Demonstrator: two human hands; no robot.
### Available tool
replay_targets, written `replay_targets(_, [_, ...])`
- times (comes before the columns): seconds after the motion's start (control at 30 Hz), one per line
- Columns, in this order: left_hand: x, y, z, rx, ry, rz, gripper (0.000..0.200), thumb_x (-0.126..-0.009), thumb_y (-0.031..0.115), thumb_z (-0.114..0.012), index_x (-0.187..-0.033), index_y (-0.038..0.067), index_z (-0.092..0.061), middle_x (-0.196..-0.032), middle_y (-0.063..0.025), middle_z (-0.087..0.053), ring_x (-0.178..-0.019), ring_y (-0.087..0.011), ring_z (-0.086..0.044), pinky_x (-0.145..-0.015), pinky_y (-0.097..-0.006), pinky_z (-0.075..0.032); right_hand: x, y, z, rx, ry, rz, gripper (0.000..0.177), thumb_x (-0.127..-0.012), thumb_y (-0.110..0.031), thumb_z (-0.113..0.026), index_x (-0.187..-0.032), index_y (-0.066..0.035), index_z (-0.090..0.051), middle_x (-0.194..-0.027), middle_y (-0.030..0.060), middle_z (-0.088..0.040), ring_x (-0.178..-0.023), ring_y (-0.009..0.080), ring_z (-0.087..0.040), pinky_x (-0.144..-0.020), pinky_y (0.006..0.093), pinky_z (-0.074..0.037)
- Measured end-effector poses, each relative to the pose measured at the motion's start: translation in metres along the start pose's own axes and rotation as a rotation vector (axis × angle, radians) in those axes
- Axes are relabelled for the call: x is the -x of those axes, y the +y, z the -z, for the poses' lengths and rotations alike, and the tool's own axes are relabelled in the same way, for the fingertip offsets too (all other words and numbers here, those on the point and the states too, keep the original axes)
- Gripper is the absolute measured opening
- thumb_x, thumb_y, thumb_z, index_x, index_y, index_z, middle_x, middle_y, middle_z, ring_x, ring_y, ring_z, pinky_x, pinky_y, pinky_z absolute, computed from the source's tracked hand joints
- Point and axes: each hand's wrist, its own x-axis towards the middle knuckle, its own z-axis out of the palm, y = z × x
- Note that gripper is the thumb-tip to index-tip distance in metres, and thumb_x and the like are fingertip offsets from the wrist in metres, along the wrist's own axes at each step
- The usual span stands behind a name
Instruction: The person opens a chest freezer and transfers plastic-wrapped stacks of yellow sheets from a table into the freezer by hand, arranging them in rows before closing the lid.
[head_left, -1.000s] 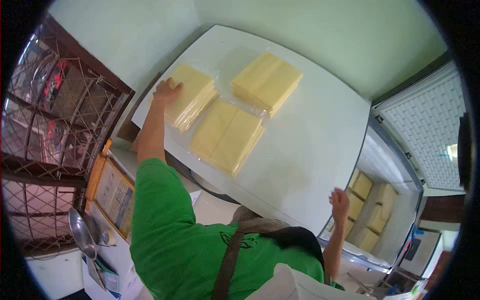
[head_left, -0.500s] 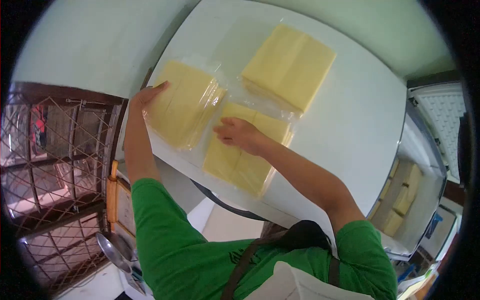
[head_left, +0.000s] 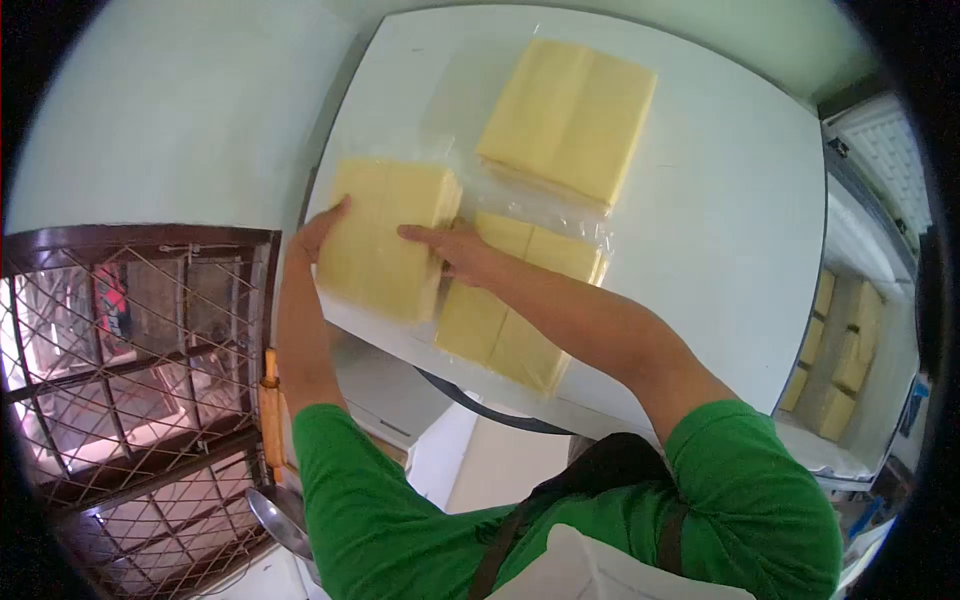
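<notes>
With our left hand (head_left: 318,232) and right hand (head_left: 459,250) partly closed, thumbs on top, we grip opposite edges of the yellow, rectangular, layered stack (head_left: 382,255) at the white, flat-topped desk (head_left: 720,250).

Soft, even light covers the counter (head_left: 720,270); pale glare whitens the barred window (head_left: 130,360) at 9 o'clock. A faint shadow lies toward 12 o'clock, and plastic wrap (head_left: 565,218) glints at 2 o'clock. Fisheye distortion bows the counter's edges; black swallows all 4 corners.
</notes>
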Motion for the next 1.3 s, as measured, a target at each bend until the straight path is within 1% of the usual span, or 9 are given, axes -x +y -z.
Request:
replay_targets(0.17, [0.032,0.002,-0.037,-0.046,-0.005,0.013,0.068,-0.084,0.054,-0.067,-0.126,0.001,-0.056,-0.113,-0.0099,-0.065,-0.097,-0.0197,-0.063,-0.081,-0.0342,-0.053,0.048,-0.004,0.01,-0.112,-0.022,0.017,0.074,-0.074,-0.025,-0.081,-0.133,-0.002,-0.042,-0.122,0.0147,-0.058,-0.109,0.0285,-0.06,-0.093,0.0443,-0.05])
replay_targets(0.23, [0.078,0.026,-0.089,-0.154,0.212,-0.011,0.068,-0.084,0.051,-0.068,-0.126,-0.001,-0.056,-0.111,-0.0108,-0.065,-0.094,-0.0206,-0.064,-0.079,-0.0344,-0.052,0.072,0.001,0.017,-0.124,-0.015,0.091,0.074,-0.074,-0.025,-0.081,-0.133,-0.002,-0.042,-0.122,0.0146,-0.058,-0.109,0.029,-0.06,-0.093,0.0432,-0.05])
replay_targets(0.33, [0.128,0.044,-0.157,-0.16,0.214,0.023,0.069,-0.084,0.051,-0.067,-0.127,-0.001,-0.054,-0.111,-0.0118,-0.065,-0.094,-0.0214,-0.064,-0.079,-0.0341,-0.052,0.14,-0.01,0.037,-0.043,0.185,0.027,0.061,-0.077,-0.019,-0.077,-0.127,0.002,-0.048,-0.114,0.0159,-0.061,-0.101,0.0265,-0.064,-0.082,0.0407,-0.055])
replay_targets(0.4, [0.161,0.053,-0.212,-0.239,0.226,0.025,0.068,-0.085,0.05,-0.066,-0.128,-0.002,-0.053,-0.112,-0.0129,-0.064,-0.095,-0.0215,-0.064,-0.081,-0.034,-0.052,0.195,-0.022,0.061,-0.214,-0.052,0.094,0.062,-0.079,-0.023,-0.074,-0.128,0.002,-0.047,-0.117,0.0162,-0.06,-0.103,0.0254,-0.062,-0.084,0.0377,-0.053])
replay_targets(0.47, [0.174,0.047,-0.265,-0.341,0.234,-0.038,0.066,-0.088,0.048,-0.064,-0.129,-0.002,-0.052,-0.115,-0.0149,-0.063,-0.1,-0.0224,-0.062,-0.085,-0.0344,-0.05,0.243,-0.027,0.09,-0.228,0.002,0.125,0.062,-0.079,-0.023,-0.074,-0.129,0.002,-0.047,-0.117,0.0161,-0.059,-0.105,0.0249,-0.061,-0.086,0.0377,-0.052])
replay_targets(0.6, [0.17,0.008,-0.382,-0.185,-0.013,0.013,0.062,-0.09,0.042,-0.063,-0.13,-0.004,-0.051,-0.119,-0.0161,-0.061,-0.107,-0.0249,-0.059,-0.091,-0.0365,-0.047,0.352,-0.031,0.173,-0.135,0.228,0.205,0.065,-0.076,-0.023,-0.073,-0.13,0.002,-0.047,-0.117,0.016,-0.06,-0.105,0.0243,-0.059,-0.089,0.0366,-0.049])
replay_targets(1.0, [0.182,-0.021,-0.848,-0.163,-0.142,-0.268,0.052,-0.093,0.025,-0.063,-0.13,-0.007,-0.047,-0.121,-0.0144,-0.057,-0.109,-0.0243,-0.055,-0.095,-0.0359,-0.043,0.664,-0.074,0.502,0.126,0.528,0.39,0.076,-0.069,-0.024,-0.079,-0.133,0.0,-0.045,-0.123,0.015,-0.058,-0.113,0.0235,-0.053,-0.098,0.0374,-0.042])
replay_targets(1.17, [0.143,-0.068,-0.98,0.079,-0.17,0.133,0.053,-0.092,0.026,-0.065,-0.132,-0.004,-0.046,-0.123,-0.0123,-0.057,-0.111,-0.0234,-0.056,-0.094,-0.0347,-0.045,0.743,-0.08,0.617,0.043,0.473,0.24,0.079,-0.066,-0.021,-0.079,-0.133,0.0,-0.044,-0.122,0.0155,-0.058,-0.114,0.0246,-0.052,-0.098,0.0371,-0.041])
replay_targets(1.3, [0.07,-0.133,-1.048,0.207,-0.306,0.35,0.059,-0.09,0.03,-0.068,-0.134,-0.002,-0.044,-0.126,-0.0098,-0.055,-0.115,-0.022,-0.055,-0.095,-0.0347,-0.046,0.744,-0.045,0.713,0.069,0.666,0.177,0.075,-0.06,-0.017,-0.077,-0.127,0.002,-0.048,-0.113,0.0163,-0.06,-0.107,0.0274,-0.056,-0.096,0.0364,-0.044])
